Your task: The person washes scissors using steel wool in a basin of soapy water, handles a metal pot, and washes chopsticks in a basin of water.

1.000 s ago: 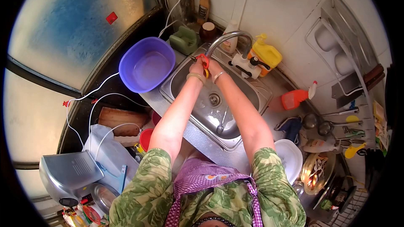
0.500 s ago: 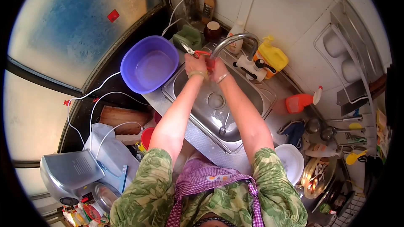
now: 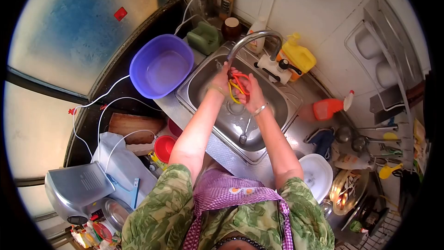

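A pair of kitchen scissors (image 3: pixel 243 86) with red and yellow handles is held under the tap (image 3: pixel 253 34), over the steel sink (image 3: pixel 273 125). My right hand (image 3: pixel 254 97) is closed around the handle loops. The fingers of my left hand (image 3: pixel 222 81) close over the blade end, right below the spout, and hide the blades. Water wets the basin around the drain. A long thin spoon-like utensil (image 3: pixel 243 137) lies in the sink, nearer to me.
Left of the sink stands a purple basin (image 3: pixel 162 67). Behind the sink are a green container (image 3: pixel 203 38), a brown jar (image 3: pixel 231 28) and a yellow bottle (image 3: pixel 298 58). A red spray bottle (image 3: pixel 328 109), a white bowl (image 3: pixel 317 176) and hanging ladles (image 3: pixel 344 135) are to the right.
Both hands have come nearer to me with the scissors. The blades pointed up and left in sight before; now the handles show and my left hand covers the blades.
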Available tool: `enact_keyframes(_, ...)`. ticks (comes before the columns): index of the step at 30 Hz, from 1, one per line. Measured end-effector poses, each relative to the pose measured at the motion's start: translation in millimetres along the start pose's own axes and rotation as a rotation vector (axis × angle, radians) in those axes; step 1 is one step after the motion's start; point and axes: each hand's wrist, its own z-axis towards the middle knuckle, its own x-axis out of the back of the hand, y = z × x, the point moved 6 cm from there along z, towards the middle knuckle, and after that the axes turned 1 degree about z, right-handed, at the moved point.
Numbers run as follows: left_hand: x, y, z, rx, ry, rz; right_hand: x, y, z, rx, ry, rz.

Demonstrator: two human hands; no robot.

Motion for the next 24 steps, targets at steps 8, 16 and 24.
enact_keyframes(8,-12.8,11.8,-16.9,-0.185,0.012,0.05,2.2,-7.0,-28.8,0.044,-0.055,-0.058)
enact_keyframes(16,-18.6,-14.4,-55.9,0.028,-0.2,0.027,-6.2,-17.5,-25.3,0.634,0.043,-0.902)
enact_keyframes(24,-16.5,-3.6,-61.4,0.087,-0.33,-0.097,-6.1,-45.2,-14.3,0.738,0.341,-1.439)
